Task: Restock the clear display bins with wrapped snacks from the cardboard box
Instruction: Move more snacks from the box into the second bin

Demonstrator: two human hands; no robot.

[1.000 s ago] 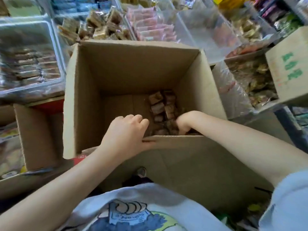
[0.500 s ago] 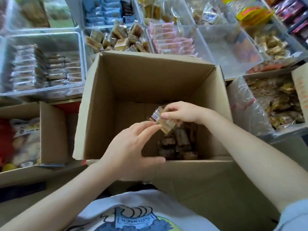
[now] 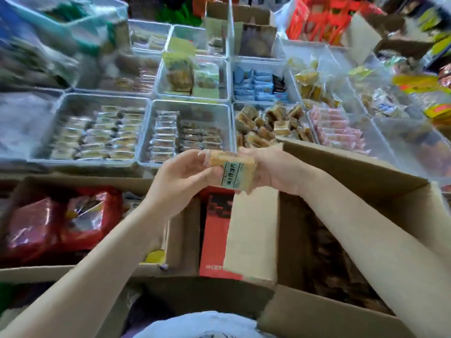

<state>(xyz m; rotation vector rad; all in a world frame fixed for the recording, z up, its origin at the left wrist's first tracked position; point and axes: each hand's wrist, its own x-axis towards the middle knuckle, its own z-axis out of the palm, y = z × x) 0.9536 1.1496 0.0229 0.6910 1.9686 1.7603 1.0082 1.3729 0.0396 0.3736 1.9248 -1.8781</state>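
Both hands hold wrapped brown snacks (image 3: pixel 233 170) with a pale label, raised in front of the bins. My left hand (image 3: pixel 181 178) grips the left end, my right hand (image 3: pixel 273 170) the right end. The cardboard box (image 3: pixel 253 230) stands open below and to the right; more dark wrapped snacks (image 3: pixel 324 262) lie inside it. Just beyond my hands a clear bin (image 3: pixel 268 124) holds similar brown snacks in a loose heap.
Clear bins of other wrapped snacks fill the shelf: rows at left (image 3: pixel 97 135), centre (image 3: pixel 185 135), pink packs (image 3: pixel 339 132), blue packs (image 3: pixel 256 86). A low cardboard tray (image 3: pixel 170 240) with red bags (image 3: pixel 66 220) sits at left. A red carton (image 3: pixel 214 235) stands beside the box.
The snacks have come up out of the box, now held by both hands above its left rim. My view has swung left and up toward the bins.
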